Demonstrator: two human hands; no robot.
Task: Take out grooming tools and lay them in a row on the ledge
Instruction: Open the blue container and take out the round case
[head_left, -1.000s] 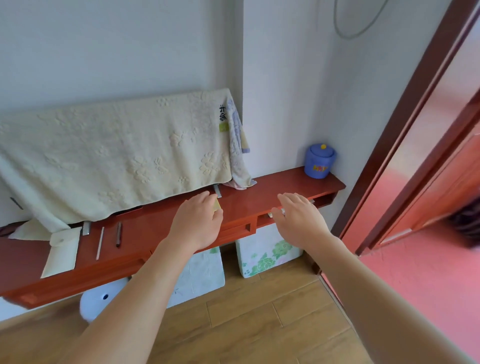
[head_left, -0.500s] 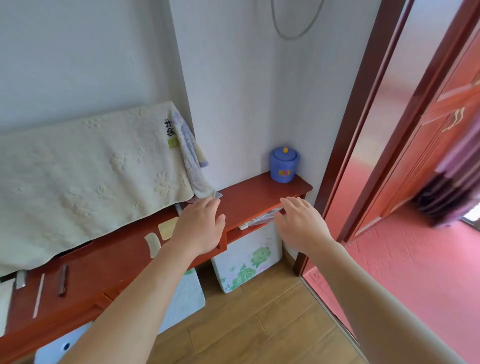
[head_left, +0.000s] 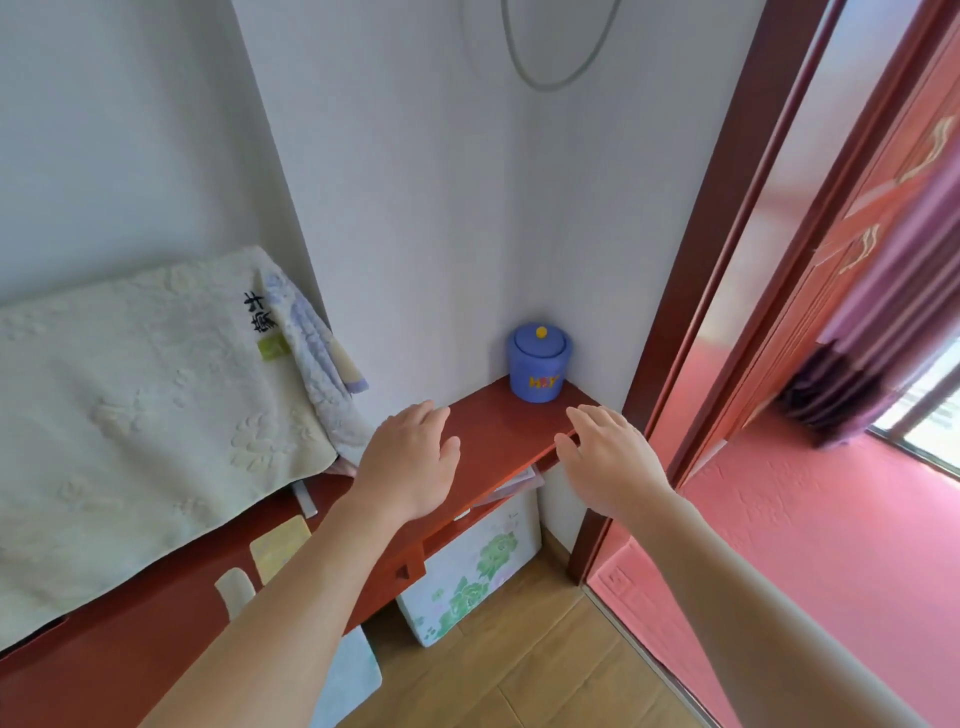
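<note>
Head view looks down on a red wooden ledge (head_left: 498, 431) set into a corner. Both hands hover over its right end, palms down — the left hand (head_left: 405, 462) and the right hand (head_left: 605, 457), each grip wide and holding nothing. A blue lidded jar (head_left: 538, 364) stands at the far right corner. Two pale flat pads (head_left: 278, 543) lie on the ledge to the near left, beside a cream towel (head_left: 145, 410).

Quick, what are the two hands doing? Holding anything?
Left hand: open, holding nothing, over the ledge.
Right hand: open, holding nothing, at the ledge's front edge.
</note>
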